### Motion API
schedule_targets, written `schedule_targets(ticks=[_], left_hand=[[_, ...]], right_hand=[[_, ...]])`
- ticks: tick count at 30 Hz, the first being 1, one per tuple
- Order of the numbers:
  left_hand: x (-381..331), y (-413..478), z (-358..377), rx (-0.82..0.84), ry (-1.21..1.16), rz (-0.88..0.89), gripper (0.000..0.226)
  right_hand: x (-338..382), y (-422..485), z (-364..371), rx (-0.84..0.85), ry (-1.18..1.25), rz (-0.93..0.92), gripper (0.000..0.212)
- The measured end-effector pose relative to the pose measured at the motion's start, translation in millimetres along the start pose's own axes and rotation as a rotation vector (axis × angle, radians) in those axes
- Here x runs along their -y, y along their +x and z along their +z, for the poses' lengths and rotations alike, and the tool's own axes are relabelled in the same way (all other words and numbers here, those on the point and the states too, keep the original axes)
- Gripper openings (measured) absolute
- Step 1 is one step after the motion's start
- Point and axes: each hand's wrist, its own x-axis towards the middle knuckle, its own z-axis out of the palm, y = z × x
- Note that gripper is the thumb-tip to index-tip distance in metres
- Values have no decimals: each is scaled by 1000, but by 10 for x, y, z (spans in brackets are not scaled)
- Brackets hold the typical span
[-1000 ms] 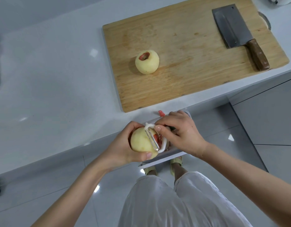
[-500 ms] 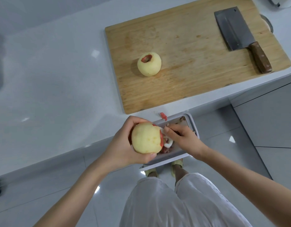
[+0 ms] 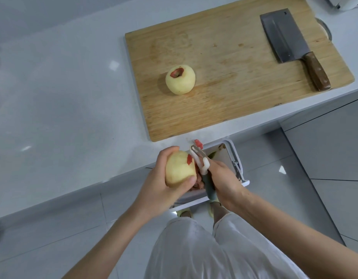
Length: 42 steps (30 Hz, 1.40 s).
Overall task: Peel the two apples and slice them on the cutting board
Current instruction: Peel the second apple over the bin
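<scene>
"Where's the apple you're working on?"

"In my left hand, fingers and thumb curled round it. This held apple hangs out past the front edge of the counter, above the white bin below. It's nearly all bare flesh, with one red patch of skin on the side facing the peeler."

"And your right hand?"

"My right hand is wrapped round the grey handle of the peeler. Its white head lies just beside that red patch. I can't tell if the blade touches it. A red scrap of peel sits right at the counter's lip, by the blade tip."

"The other apple?"

"The peeled apple stands on the cutting board, near its left edge, red only in the hollow on top. The board's near edge runs close to the counter's front edge."

"How much room is there to move?"

"Bare wood runs between that apple and the cleaver, which lies flat at the board's right end, well apart, with its wooden handle pointing at the near right corner. Left of the board spreads a wide stretch of white counter."
</scene>
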Motion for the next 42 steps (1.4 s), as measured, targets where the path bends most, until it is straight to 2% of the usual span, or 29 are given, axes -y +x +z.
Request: schedule_targets(ticks=[2, 3, 4, 6, 7, 9, 12, 15, 20, 22, 24, 25, 28, 33, 37, 38, 40, 42], left_hand=[[8, 37, -73, 8, -41, -58, 74], [16, 58, -107, 20, -60, -90, 76], [5, 76, -136, 38, -66, -113, 76], [-25, 97, -171, 85, -50, -125, 71], [-39, 107, -177, 109, -44, -121, 68], [-66, 116, -182, 150, -36, -107, 66], [-97, 129, -197, 187, -45, -90, 63], [-113, 115, -235, 209, -56, -81, 68], [-176, 61, -315, 151, -130, -22, 66], [-186, 68, -331, 130, -87, 2, 67], [-167, 83, -326, 124, -51, 7, 68], [-153, 89, -318, 120, -36, 11, 69], [-143, 94, -269, 101, -2, 47, 70], [-120, 81, -243, 68, 44, 124, 71], [-111, 56, -258, 13, 23, 150, 74], [-117, 54, -264, -11, 4, 157, 75], [-140, 64, -272, -62, -14, 170, 76], [-146, 78, -261, -99, 9, 191, 76]], right_hand=[[20, -6, -6, -16, -117, -60, 45], [-1, 9, -35, -12, -243, -162, 44], [-18, 33, -71, -25, -438, -326, 40], [4, 110, -169, -167, -867, -785, 30], [46, 151, -202, -230, -1011, -1016, 28], [183, 189, -195, -213, -1161, -1327, 31], [332, 238, -206, -116, -1233, -1455, 36], [364, 338, -354, -104, -1204, -1393, 32], [59, 500, -603, -146, -1215, -1120, 29], [26, 452, -583, -153, -1103, -906, 28], [65, 366, -496, -90, -891, -683, 26], [95, 332, -442, -58, -788, -635, 25], [175, 223, -274, -13, -684, -657, 22], [216, 174, -195, -37, -785, -805, 18], [108, 273, -357, -81, -862, -826, 17], [55, 306, -396, -107, -920, -802, 20], [-38, 347, -433, -124, -968, -639, 26], [-79, 350, -398, -75, -860, -422, 35]])
